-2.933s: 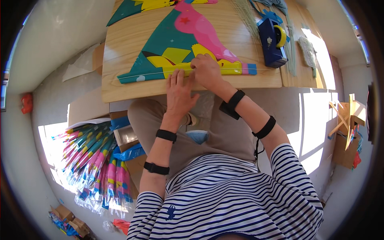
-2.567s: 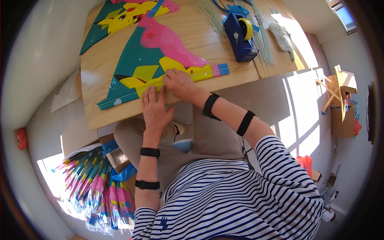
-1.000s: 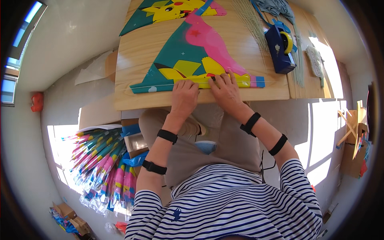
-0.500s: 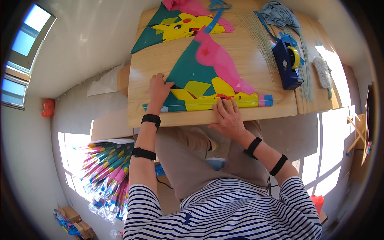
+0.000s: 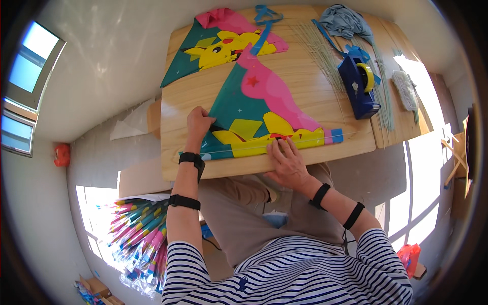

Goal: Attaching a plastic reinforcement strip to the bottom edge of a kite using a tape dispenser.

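A triangular kite sail (image 5: 238, 97) of printed green, pink and yellow fabric lies on the wooden table in front of me. A thin pale rod (image 5: 244, 149) runs along its near edge. My left hand (image 5: 199, 123) has its fingers curled, pinching the sail's left edge between thumb and fingers. My right hand (image 5: 288, 161) rests palm down at the near edge, its slightly bent fingers pressing on the yellow part over the rod. A blue strip (image 5: 262, 39) lies at the sail's far tip. Under my fingertips the rod is partly hidden.
Another printed sail (image 5: 185, 62) lies beyond. To the right are a blue tape dispenser (image 5: 357, 91), loose thin rods (image 5: 323, 58), a clear plastic box (image 5: 405, 90) and a crumpled grey-blue cloth (image 5: 345, 21). Wrapped colourful bundles (image 5: 140, 229) sit low on the left.
My left hand's fingers have curled more tightly at the sail's left edge. The right hand stays on the near edge. The whole view has shifted and tilted slightly.
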Motion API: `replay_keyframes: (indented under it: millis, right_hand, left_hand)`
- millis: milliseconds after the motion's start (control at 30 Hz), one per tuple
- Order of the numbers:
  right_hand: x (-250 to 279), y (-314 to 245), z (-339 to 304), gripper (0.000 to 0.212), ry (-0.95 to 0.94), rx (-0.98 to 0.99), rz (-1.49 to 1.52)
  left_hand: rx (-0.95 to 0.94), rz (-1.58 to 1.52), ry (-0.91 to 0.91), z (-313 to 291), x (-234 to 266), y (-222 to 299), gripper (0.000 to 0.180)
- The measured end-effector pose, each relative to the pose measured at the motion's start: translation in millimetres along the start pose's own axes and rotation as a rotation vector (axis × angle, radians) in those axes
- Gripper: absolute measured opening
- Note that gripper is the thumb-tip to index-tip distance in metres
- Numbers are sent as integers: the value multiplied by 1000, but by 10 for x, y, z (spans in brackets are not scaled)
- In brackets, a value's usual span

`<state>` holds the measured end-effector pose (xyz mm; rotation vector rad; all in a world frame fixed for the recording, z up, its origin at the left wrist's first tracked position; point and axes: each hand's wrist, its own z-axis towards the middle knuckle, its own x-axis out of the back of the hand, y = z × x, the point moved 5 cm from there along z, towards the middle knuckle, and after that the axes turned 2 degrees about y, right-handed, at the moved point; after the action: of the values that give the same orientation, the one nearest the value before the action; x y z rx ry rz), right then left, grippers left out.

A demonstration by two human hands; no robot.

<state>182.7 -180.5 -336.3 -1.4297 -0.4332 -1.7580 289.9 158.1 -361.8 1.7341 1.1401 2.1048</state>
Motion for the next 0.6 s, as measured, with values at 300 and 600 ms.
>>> replay_keyframes:
  millis: [300, 600]
  right_hand:
    - [8, -8, -3, 87, 23, -17, 45]
    - [38, -9, -12, 86, 4, 0, 36]
  left_hand:
    - [21, 24, -115, 121, -66, -207, 29]
    - [-20, 9, -150, 59, 11, -101, 25]
